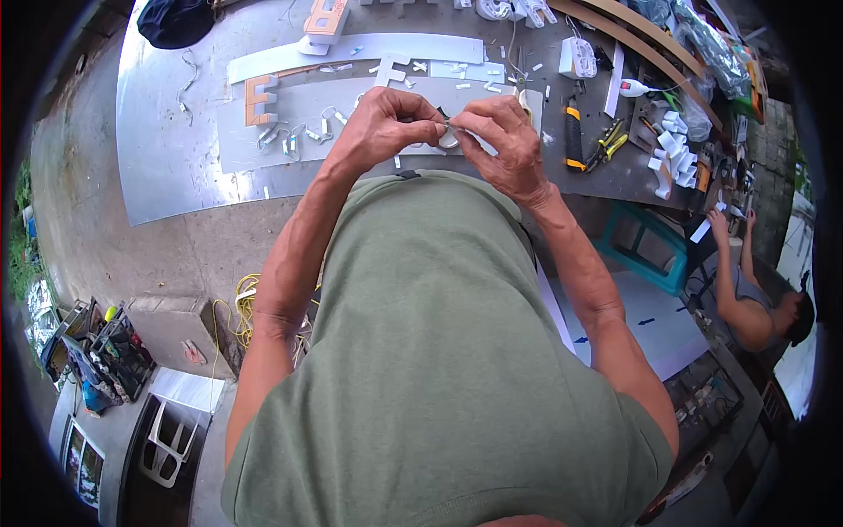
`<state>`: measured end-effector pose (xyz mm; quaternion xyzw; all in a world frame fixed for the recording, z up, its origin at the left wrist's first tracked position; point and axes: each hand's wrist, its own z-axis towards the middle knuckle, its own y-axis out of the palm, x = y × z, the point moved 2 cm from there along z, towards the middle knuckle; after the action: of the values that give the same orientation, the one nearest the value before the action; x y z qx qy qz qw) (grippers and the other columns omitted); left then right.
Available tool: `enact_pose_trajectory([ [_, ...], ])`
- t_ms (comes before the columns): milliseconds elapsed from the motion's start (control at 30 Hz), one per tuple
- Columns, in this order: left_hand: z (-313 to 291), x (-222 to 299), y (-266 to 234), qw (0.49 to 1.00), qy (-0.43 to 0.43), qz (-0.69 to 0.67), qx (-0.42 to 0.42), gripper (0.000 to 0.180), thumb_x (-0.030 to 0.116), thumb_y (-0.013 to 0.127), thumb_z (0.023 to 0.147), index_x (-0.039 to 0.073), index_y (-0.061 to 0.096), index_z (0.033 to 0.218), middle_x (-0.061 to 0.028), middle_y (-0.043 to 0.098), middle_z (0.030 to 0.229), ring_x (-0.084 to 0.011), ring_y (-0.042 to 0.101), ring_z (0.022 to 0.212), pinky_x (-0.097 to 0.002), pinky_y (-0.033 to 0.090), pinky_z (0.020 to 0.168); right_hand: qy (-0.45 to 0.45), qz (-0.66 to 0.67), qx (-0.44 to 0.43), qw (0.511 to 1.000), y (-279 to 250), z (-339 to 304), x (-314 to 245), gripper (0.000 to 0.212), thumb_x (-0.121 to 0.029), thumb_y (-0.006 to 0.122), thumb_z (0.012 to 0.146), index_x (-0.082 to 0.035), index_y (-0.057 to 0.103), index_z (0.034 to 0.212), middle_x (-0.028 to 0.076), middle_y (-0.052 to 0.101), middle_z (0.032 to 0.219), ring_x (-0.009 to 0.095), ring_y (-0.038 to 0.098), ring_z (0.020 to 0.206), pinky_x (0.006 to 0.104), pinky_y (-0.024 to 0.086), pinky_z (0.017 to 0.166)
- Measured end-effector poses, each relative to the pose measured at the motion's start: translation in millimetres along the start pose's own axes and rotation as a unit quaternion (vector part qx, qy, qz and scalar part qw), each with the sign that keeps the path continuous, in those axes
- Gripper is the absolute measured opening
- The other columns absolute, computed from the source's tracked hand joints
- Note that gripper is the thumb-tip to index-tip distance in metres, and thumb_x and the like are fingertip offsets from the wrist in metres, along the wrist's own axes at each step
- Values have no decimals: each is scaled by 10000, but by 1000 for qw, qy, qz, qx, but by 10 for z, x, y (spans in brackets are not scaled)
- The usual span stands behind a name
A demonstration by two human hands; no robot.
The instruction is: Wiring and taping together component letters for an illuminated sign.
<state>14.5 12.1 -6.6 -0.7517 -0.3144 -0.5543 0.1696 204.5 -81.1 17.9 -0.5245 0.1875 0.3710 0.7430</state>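
Above the near edge of the metal worktable, my left hand [386, 127] and my right hand [505, 145] meet with fingertips pinched. Between them runs a small, thin wire-like strand [447, 126], mostly covered by the fingers. Just below the fingertips shows a pale curved piece [449, 140], partly hidden. Left of my left hand, small white light modules joined by wires [325, 125] lie on a grey sheet [235, 132]. An orange-faced white letter-shaped piece [260, 100] stands beside them. Beyond my hands is a white branched piece [389, 68].
To the right lie a black-and-yellow tool [574, 139], yellow-handled pliers [616, 147] and white cut pieces [674, 158]. A long white strip [356, 57] crosses the table's far side. A teal stool [645, 246] stands right of me; farther right, another person [755, 307] handles a white strip.
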Motion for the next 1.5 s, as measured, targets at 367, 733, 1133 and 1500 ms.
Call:
enact_pose_trajectory([
  [367, -36, 27, 75, 999, -17, -33, -18, 144, 91, 772, 821, -16, 769, 916, -55, 731, 785, -104, 658, 740, -275, 534, 720, -137, -114, -9, 984, -1, -23, -46, 256, -30, 787, 731, -28, 693, 968, 58, 602, 921, 242, 600, 880, 392, 498, 776],
  [733, -21, 85, 215, 963, 120, 231, 65, 114, 91, 750, 799, 27, 775, 890, -81, 740, 768, -175, 691, 681, -317, 549, 658, 165, 59, -42, 984, 86, -11, 4, 138, -49, 724, 799, 2, 703, 926, 29, 597, 770, 179, 572, 716, 328, 481, 630],
  [1133, 4, -62, 68, 987, 51, 146, 39, 187, 144, 740, 810, 10, 788, 931, -111, 773, 806, -144, 720, 704, -287, 588, 696, 111, 42, -53, 992, -20, -58, 67, 279, -46, 717, 859, -96, 689, 1131, 46, 657, 1014, 205, 626, 885, 338, 522, 774],
  [1500, 17, 26, 46, 994, 16, 108, -5, 129, 91, 770, 836, -5, 782, 919, -35, 740, 784, -66, 630, 711, -246, 524, 662, -140, -130, -30, 981, -18, -48, -6, 265, -51, 696, 757, -65, 711, 1021, 36, 627, 985, 220, 623, 927, 370, 515, 798],
])
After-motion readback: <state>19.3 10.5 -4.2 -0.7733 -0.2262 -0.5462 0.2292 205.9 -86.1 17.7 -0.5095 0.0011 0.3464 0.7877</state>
